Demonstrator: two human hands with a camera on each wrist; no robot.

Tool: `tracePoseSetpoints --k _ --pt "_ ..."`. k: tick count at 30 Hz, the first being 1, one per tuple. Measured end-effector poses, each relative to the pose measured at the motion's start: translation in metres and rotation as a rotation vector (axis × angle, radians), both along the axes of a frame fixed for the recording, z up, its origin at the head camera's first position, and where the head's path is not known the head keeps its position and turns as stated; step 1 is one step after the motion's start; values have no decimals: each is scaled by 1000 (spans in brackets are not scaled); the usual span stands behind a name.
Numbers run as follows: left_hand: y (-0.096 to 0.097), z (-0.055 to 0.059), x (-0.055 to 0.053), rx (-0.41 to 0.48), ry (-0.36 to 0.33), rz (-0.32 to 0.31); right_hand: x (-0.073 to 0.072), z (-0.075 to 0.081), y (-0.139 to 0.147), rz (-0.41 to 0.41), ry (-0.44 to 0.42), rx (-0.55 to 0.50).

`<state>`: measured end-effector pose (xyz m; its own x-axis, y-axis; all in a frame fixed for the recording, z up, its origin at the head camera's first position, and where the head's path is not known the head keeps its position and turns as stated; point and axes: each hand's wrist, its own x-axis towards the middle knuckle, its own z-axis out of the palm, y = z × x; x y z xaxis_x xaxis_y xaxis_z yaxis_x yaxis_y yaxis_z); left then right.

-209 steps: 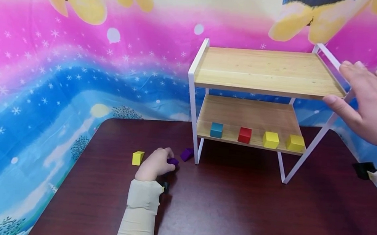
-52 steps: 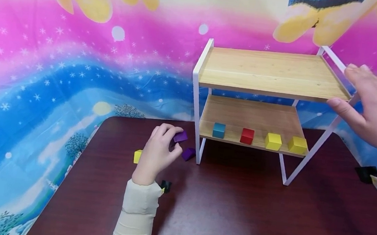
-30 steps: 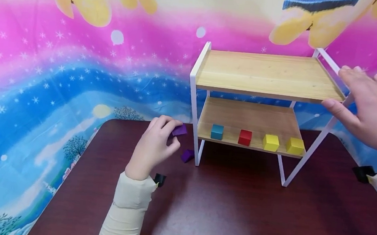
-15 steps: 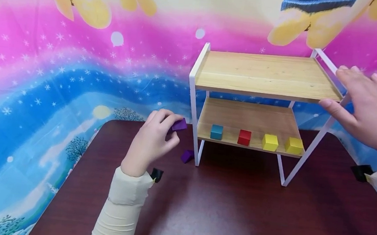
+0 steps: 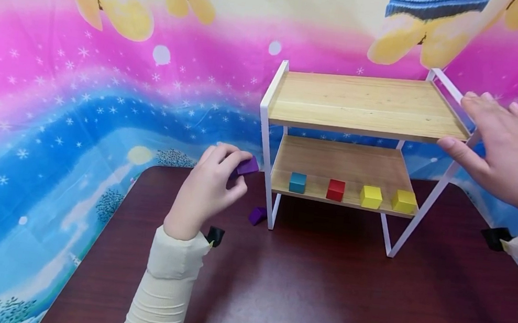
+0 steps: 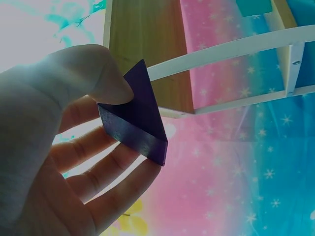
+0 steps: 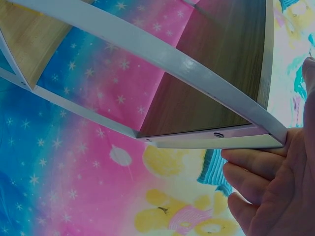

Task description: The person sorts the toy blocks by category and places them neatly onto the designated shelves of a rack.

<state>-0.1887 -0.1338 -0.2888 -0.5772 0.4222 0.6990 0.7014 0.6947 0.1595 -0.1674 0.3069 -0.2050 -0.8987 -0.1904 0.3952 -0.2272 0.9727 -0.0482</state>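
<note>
My left hand point(image 5: 207, 190) pinches a purple triangular block point(image 5: 248, 165) above the table, just left of the shelf's white left post. In the left wrist view the thumb lies on a triangular face of that block point(image 6: 139, 107), and fingertips support it from the other side. Another purple block point(image 5: 257, 215) lies on the table by the foot of the left leg. My right hand point(image 5: 515, 154), fingers extended, is at the upper right side of the two-tier shelf point(image 5: 369, 102); in the right wrist view its fingers touch the corner of the white frame point(image 7: 275, 135).
Along the front of the lower board point(image 5: 340, 159) stand a teal block point(image 5: 298, 183), a red block point(image 5: 335, 190) and two yellow blocks point(image 5: 371, 197). The shelf stands on a dark reddish table point(image 5: 311, 293). A patterned cloth point(image 5: 105, 87) hangs behind.
My left hand has lifted the purple triangular block off the table, up beside the left post. The loose yellow block is now hidden behind that hand. My right hand has stayed put.
</note>
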Motion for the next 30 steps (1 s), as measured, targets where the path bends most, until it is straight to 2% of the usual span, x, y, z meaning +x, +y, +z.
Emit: tracePoseSetpoints --k 17,30 --pt "5 16 0 -3 48 -27 0 0 -1 -3 -2 -3" --pt "13 24 -2 -2 90 -73 0 -1 -1 -10 0 -5"
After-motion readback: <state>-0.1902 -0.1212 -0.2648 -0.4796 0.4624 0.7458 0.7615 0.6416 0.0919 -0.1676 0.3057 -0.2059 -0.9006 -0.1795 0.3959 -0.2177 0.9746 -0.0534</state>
